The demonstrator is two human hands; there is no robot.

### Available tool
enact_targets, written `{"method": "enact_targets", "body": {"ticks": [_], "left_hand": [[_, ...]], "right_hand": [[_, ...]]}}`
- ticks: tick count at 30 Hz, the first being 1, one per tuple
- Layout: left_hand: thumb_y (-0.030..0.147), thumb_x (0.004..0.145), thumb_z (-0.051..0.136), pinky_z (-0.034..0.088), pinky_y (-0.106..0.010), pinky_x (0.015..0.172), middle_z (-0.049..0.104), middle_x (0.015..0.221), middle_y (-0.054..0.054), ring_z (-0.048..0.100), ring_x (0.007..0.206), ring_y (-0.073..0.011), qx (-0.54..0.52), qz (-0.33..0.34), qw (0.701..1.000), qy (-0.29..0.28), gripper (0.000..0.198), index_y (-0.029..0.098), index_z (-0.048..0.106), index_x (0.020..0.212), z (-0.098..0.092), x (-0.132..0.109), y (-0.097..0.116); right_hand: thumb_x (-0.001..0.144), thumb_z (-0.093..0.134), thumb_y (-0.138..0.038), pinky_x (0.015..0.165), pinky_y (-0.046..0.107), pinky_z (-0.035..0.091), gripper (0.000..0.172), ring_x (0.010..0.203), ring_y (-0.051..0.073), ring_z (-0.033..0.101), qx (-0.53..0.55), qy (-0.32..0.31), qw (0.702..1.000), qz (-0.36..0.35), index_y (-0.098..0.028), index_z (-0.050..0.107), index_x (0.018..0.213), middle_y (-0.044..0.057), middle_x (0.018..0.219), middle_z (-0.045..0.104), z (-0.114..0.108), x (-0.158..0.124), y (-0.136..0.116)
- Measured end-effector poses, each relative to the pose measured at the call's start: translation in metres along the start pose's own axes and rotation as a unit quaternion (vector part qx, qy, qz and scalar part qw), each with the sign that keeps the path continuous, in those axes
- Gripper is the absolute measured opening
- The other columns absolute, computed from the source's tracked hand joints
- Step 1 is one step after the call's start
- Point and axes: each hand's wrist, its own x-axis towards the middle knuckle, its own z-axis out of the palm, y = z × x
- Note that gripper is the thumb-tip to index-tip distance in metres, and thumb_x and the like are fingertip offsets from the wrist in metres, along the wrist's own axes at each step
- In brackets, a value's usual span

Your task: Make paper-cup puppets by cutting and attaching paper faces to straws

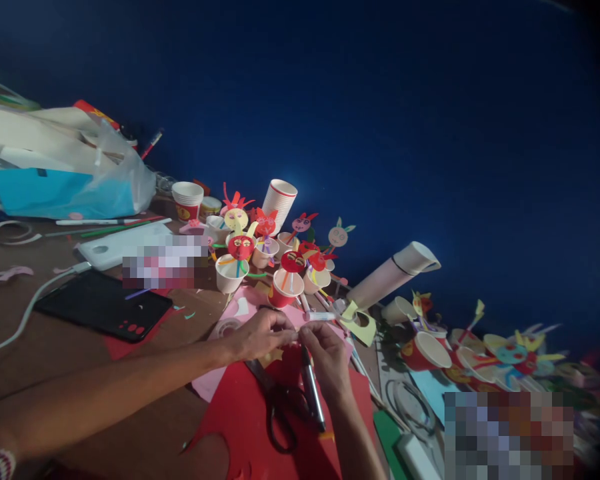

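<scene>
My left hand (260, 335) and my right hand (327, 357) meet fingertip to fingertip over a red paper sheet (240, 420) on the table. Both are closed in a pinch on a small piece that I cannot make out. A black marker (313, 387) runs under my right hand, gripped along the palm. Black scissors (275, 407) lie on the red sheet just below the hands. A pink sheet (253, 297) lies under the red one. Beyond the hands stand several paper cups with paper flower faces on sticks (240, 257).
A black tablet (103, 303) with a white cable lies at left, beside a white case (125, 243). A plastic bag of paper (55, 167) sits far left. Stacked cups (279, 200), a long cup stack lying down (393, 273) and more paper crafts (505, 360) line the blue wall.
</scene>
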Motion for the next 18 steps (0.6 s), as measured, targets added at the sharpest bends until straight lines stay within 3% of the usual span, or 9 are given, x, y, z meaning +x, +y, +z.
{"method": "enact_targets", "body": {"ticks": [7,18], "left_hand": [[0.038,0.077,0.056,0.037,-0.020,0.054,0.060,0.065,-0.001,0.051,0.060,-0.0110,-0.033,-0.001,0.999,-0.021,0.028,0.012,0.066,0.075,-0.002,-0.002,0.004],[0.043,0.073,0.054,0.034,-0.019,0.041,0.058,0.062,-0.001,0.048,0.049,-0.0093,-0.101,-0.102,0.990,0.002,0.031,0.013,0.061,0.073,-0.003,0.004,-0.014]], "right_hand": [[0.077,0.060,-0.033,0.063,0.025,0.043,0.017,0.064,0.014,0.054,0.006,0.073,0.996,-0.055,-0.017,0.058,0.071,0.000,0.066,0.060,-0.008,0.006,-0.010],[0.073,0.065,-0.039,0.056,0.023,0.039,0.024,0.058,0.012,0.055,0.063,0.209,0.974,-0.061,-0.017,0.058,0.078,-0.002,0.065,0.063,-0.063,0.031,0.014]]}}
